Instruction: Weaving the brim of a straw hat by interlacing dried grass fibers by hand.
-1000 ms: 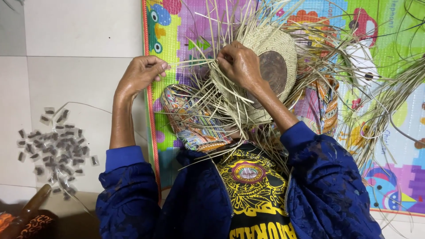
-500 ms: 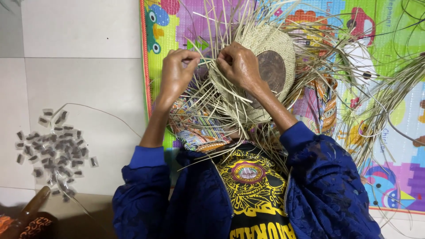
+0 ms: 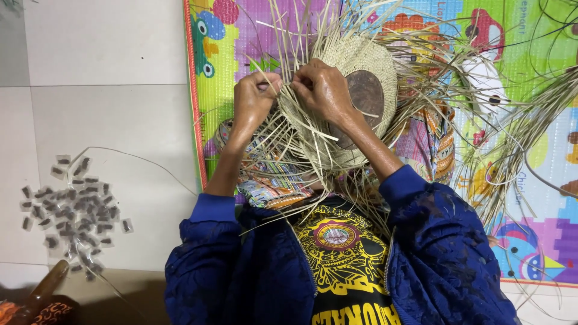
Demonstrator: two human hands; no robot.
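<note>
A half-woven straw basket [image 3: 361, 66] rests on my lap, its round dark base turned up and loose pale strands sticking out all around. My left hand [image 3: 254, 99] pinches several of these straw strands [image 3: 283, 129] at the basket's left side. My right hand [image 3: 322, 90] lies on the woven wall right beside it, fingers closed on strands there. The two hands almost touch. Blue sleeves cover both forearms from the elbow down.
A colourful children's play mat [image 3: 518, 72] lies under the basket. More loose straw [image 3: 518, 138] spreads to the right. A pile of small clear packets [image 3: 72, 204] sits on the white tiled floor at left. A dark wooden handle [image 3: 39, 295] is at the bottom left.
My left hand has come in from the mat's left edge to the basket and closed on strands next to my right hand. The right hand has stayed in place.
</note>
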